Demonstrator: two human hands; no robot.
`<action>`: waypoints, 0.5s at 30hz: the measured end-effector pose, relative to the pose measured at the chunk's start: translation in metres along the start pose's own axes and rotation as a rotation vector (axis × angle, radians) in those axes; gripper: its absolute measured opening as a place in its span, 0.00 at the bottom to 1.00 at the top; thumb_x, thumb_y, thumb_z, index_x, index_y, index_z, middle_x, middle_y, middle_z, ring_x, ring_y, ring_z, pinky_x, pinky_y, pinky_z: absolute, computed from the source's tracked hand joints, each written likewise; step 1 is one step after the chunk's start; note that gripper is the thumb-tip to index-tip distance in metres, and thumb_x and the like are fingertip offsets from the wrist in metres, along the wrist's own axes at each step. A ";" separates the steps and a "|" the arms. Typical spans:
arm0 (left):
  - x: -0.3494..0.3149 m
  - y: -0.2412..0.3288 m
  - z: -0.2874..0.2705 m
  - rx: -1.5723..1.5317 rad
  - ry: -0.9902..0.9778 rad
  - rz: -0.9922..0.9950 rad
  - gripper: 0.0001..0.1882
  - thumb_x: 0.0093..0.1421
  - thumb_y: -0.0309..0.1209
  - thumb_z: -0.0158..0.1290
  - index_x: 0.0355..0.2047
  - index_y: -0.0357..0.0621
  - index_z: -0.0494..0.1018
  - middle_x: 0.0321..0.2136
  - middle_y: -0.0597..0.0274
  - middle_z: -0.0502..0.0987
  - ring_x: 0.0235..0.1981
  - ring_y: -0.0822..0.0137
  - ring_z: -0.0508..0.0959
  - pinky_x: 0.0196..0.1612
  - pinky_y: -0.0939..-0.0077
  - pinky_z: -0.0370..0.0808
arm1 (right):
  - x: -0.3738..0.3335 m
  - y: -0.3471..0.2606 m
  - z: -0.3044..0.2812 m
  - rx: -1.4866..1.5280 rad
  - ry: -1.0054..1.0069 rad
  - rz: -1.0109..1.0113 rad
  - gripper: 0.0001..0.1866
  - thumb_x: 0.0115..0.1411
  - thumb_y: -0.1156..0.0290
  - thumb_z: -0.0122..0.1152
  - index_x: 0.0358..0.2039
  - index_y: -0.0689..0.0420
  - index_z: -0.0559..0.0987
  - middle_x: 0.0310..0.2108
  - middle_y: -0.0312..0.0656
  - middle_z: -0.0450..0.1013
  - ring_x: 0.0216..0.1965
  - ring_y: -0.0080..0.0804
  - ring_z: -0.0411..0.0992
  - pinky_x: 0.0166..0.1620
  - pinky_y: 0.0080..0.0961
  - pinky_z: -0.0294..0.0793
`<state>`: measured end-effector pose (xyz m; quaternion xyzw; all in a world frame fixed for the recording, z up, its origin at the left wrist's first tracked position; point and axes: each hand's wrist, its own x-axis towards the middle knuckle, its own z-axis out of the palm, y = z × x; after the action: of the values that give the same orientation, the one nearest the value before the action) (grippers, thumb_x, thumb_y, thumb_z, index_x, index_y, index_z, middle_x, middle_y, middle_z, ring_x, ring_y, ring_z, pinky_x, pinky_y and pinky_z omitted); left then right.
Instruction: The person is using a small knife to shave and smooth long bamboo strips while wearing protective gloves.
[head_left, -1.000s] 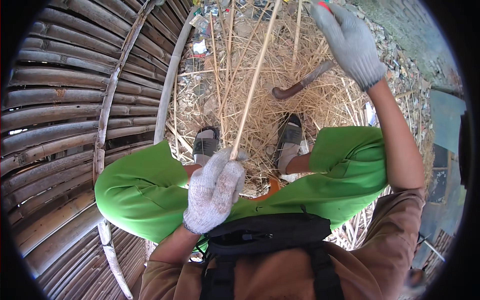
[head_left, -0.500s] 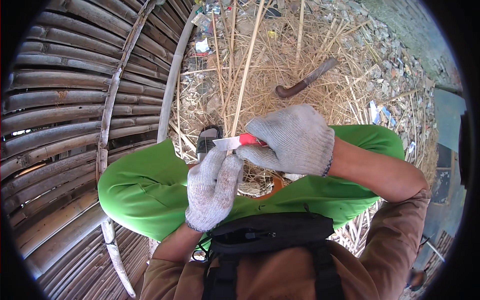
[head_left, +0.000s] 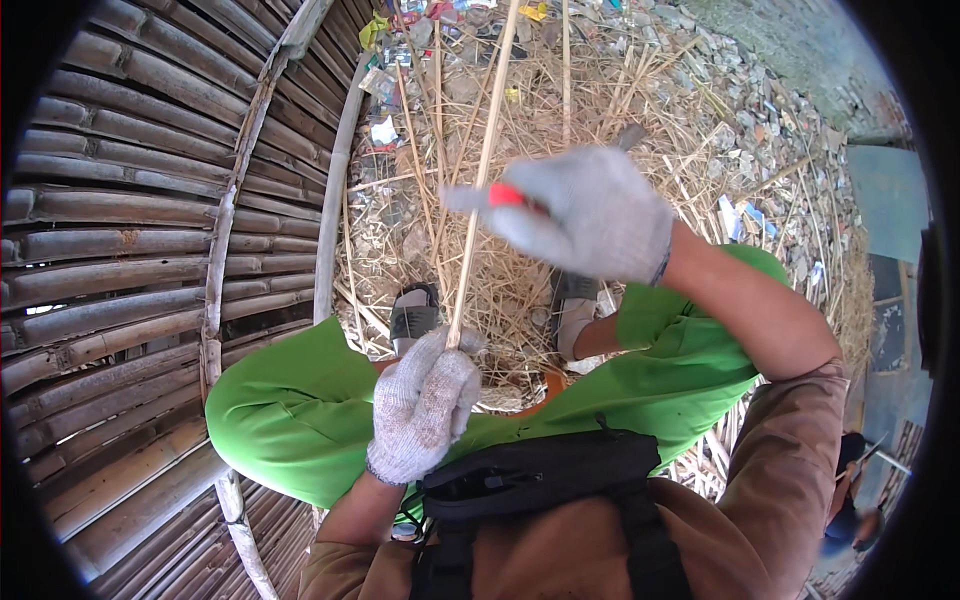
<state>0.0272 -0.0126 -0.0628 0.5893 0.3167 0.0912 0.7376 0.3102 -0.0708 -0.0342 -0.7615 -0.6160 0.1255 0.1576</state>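
Observation:
My left hand (head_left: pixel 425 405), in a pale knit work glove, is closed around the near end of a long, thin bamboo strip (head_left: pixel 467 265). The strip slants up and away from it over the littered ground. Farther along, my right hand (head_left: pixel 590 215), also gloved and blurred by motion, grips a red-handled knife (head_left: pixel 506 195). Its short blade lies across the strip; whether it touches cannot be told. Beyond the right glove shows the dark end of a larger blade (head_left: pixel 629 136), its wooden handle now hidden behind the hand.
A bamboo slat wall (head_left: pixel 130 245) rises on the left. Straw, strips and scraps cover the ground (head_left: pixel 590 110). My sandalled feet (head_left: pixel 413 318) rest between green-trousered knees, with a black bag (head_left: pixel 545 470) at my waist. At the lower right edge, another person (head_left: pixel 850 500) is partly visible.
My right hand has moved the knife up and away along the strip, from close beside my left glove. My left hand stays closed on the strip. The view has shifted slightly.

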 end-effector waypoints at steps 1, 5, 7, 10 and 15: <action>0.000 0.002 -0.001 -0.030 0.021 -0.052 0.17 0.81 0.34 0.46 0.55 0.31 0.75 0.19 0.68 0.71 0.16 0.79 0.67 0.20 0.78 0.63 | -0.009 -0.012 0.009 0.047 -0.131 -0.046 0.23 0.71 0.43 0.59 0.33 0.50 0.82 0.21 0.45 0.78 0.25 0.50 0.82 0.30 0.48 0.81; -0.001 -0.010 -0.007 0.044 0.004 0.004 0.17 0.81 0.35 0.46 0.52 0.32 0.75 0.17 0.68 0.70 0.14 0.79 0.66 0.19 0.78 0.61 | -0.035 -0.030 0.037 0.143 -0.053 -0.255 0.20 0.68 0.46 0.66 0.31 0.49 0.79 0.21 0.41 0.75 0.22 0.44 0.79 0.25 0.43 0.75; 0.000 -0.014 -0.007 0.073 0.008 0.056 0.17 0.81 0.36 0.46 0.51 0.32 0.76 0.15 0.69 0.69 0.13 0.78 0.65 0.18 0.78 0.60 | -0.034 -0.033 0.030 0.146 -0.036 -0.276 0.19 0.65 0.47 0.70 0.30 0.49 0.79 0.21 0.42 0.76 0.22 0.46 0.78 0.24 0.44 0.74; 0.001 -0.007 -0.005 -0.015 0.024 0.019 0.17 0.81 0.36 0.47 0.52 0.31 0.75 0.16 0.69 0.69 0.13 0.78 0.63 0.18 0.78 0.58 | -0.027 -0.026 0.030 0.108 0.004 -0.315 0.19 0.64 0.46 0.70 0.30 0.48 0.80 0.21 0.40 0.75 0.21 0.44 0.78 0.24 0.44 0.74; 0.001 0.004 -0.004 -0.179 0.009 -0.033 0.18 0.81 0.37 0.47 0.55 0.31 0.73 0.18 0.69 0.69 0.14 0.78 0.63 0.18 0.81 0.58 | -0.013 -0.012 0.022 -0.056 0.091 -0.254 0.19 0.67 0.45 0.67 0.33 0.48 0.81 0.20 0.40 0.75 0.21 0.43 0.78 0.25 0.44 0.76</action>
<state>0.0273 -0.0076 -0.0598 0.5152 0.3203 0.1095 0.7874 0.2881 -0.0790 -0.0492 -0.6862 -0.7031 0.0526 0.1789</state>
